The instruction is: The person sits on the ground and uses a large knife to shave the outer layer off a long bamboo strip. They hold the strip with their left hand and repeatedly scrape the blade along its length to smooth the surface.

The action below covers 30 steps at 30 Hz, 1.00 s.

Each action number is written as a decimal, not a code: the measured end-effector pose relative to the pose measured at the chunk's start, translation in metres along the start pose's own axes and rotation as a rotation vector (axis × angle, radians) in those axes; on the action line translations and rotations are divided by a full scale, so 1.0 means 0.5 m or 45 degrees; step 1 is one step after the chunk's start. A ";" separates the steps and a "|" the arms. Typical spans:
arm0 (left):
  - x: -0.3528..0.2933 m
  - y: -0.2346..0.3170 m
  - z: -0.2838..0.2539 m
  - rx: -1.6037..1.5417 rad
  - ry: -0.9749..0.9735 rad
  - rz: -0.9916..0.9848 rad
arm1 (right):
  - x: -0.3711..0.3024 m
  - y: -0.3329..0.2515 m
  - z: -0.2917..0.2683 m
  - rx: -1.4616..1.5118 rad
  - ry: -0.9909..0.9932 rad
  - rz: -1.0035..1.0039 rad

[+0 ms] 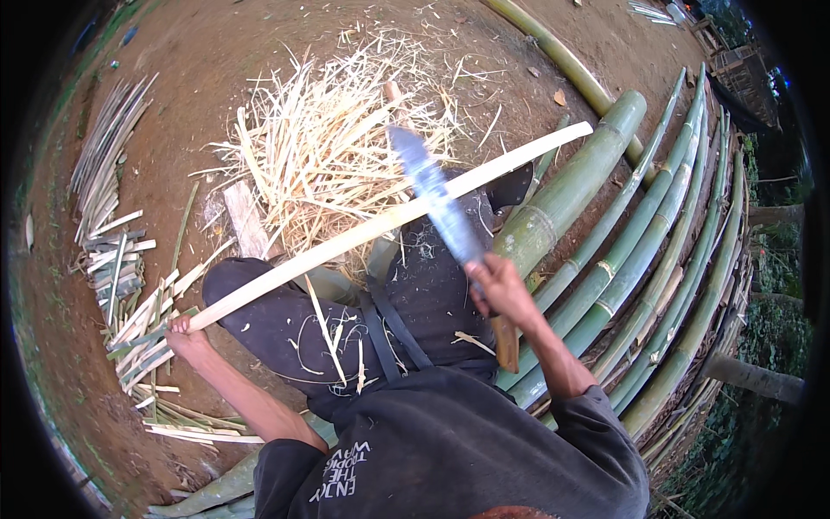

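Observation:
My left hand (186, 336) is closed round the lower left end of a long pale bamboo strip (346, 242). The strip slants up to the right across my lap. My right hand (503, 287) grips the wooden handle of a machete (441, 197), whose broad blade points up and to the left. The blade crosses over the middle of the strip and is slightly blurred; whether it touches the strip I cannot tell. Thin shavings (333, 342) lie on my dark trousers.
A heap of pale bamboo shavings (320, 164) lies on the dirt ahead of me. Split strips (112, 164) are piled at the left. Along my right side lie several long green bamboo poles (640, 233), with one thick pole (571, 186) nearest. A wooden block (245, 218) stands beside the heap.

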State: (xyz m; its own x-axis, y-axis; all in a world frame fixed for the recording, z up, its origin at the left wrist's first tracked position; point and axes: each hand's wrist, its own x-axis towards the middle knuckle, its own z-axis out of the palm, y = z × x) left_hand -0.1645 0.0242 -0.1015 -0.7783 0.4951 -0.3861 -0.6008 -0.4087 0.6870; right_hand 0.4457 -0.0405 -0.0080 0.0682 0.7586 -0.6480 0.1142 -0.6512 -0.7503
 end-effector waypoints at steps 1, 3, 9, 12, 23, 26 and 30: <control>0.003 0.004 0.007 -0.010 0.038 0.010 | -0.004 0.004 0.015 0.067 -0.063 0.005; 0.026 0.024 -0.005 0.036 0.066 -0.026 | 0.001 0.008 0.013 0.187 -0.123 0.025; 0.035 0.031 -0.024 0.103 0.023 -0.012 | 0.037 0.002 -0.114 0.391 0.417 -0.049; 0.028 0.021 -0.017 0.058 -0.023 -0.032 | 0.007 0.021 -0.027 0.172 0.156 -0.069; 0.042 0.025 -0.041 0.079 0.058 0.030 | 0.004 0.011 -0.024 0.250 0.243 -0.033; 0.037 0.008 -0.029 0.116 0.101 0.060 | -0.015 0.018 0.044 0.155 0.078 -0.015; 0.013 0.006 -0.005 0.110 0.129 0.046 | -0.023 0.013 0.053 0.172 0.066 0.012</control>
State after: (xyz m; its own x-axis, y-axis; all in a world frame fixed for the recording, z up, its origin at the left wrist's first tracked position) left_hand -0.1717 0.0243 -0.1033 -0.8160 0.3999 -0.4174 -0.5578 -0.3552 0.7501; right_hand 0.4196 -0.0541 -0.0090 0.1204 0.7501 -0.6503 -0.0213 -0.6529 -0.7571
